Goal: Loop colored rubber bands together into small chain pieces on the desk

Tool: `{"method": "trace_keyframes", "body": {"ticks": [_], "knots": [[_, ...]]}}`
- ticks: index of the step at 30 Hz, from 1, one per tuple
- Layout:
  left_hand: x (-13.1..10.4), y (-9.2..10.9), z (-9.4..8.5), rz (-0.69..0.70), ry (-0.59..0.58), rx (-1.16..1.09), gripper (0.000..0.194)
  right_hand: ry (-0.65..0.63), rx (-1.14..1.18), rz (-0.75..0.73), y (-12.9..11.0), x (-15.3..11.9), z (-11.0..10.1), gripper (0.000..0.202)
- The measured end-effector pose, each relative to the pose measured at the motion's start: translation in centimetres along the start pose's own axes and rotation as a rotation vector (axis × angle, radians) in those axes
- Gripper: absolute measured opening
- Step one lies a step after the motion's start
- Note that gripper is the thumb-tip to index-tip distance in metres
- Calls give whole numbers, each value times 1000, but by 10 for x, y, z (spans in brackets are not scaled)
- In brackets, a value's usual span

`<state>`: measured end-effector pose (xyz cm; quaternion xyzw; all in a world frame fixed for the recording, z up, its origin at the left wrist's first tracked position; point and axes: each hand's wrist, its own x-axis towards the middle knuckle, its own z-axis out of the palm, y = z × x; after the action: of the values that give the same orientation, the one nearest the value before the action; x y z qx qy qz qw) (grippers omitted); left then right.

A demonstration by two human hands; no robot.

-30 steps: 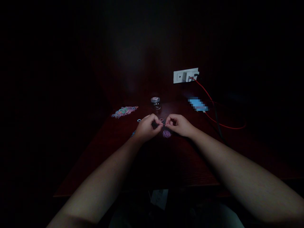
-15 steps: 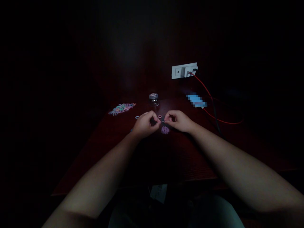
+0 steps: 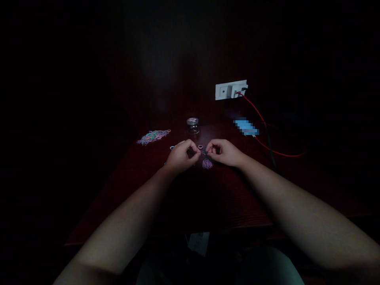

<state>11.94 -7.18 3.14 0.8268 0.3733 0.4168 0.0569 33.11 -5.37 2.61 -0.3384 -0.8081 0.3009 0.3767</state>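
My left hand (image 3: 181, 157) is closed in a pinch, thumb against forefinger. A small purple elastic band (image 3: 203, 153) shows as a loose loop at its fingertips. Opposite it, my right hand (image 3: 224, 151) pinches the other side of the same band, a short gap between the two hands. Just below the fingertips lies a little heap of purple elastic bands (image 3: 207, 164). A pinkish ring-shaped band (image 3: 200, 147) rests behind the gap. Partly beside my left hand is a light blue band (image 3: 171, 147).
A mixed pile of coloured elastic bands (image 3: 153, 136) lies at the back left of the dark red table (image 3: 208, 198). Behind my hands stands a clear lidded jar (image 3: 192, 123). A blurred phone (image 3: 246, 126) with a red cable (image 3: 280, 152) lies right, below a wall socket (image 3: 223, 91).
The purple band was stretched straight between my fingertips; now it hangs slacker as a small loop. My hands have barely moved, and the view has tilted very slightly.
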Motion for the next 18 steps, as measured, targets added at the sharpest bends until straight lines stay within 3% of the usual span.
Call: {"method": "trace_keyframes", "body": {"ticks": [12, 18], "knots": [[1, 3, -1, 38, -3, 35, 9, -30, 0, -8, -10, -1, 3, 20], [1, 5, -1, 41, -12, 16, 8, 13, -25, -13, -7, -2, 4, 13]]}}
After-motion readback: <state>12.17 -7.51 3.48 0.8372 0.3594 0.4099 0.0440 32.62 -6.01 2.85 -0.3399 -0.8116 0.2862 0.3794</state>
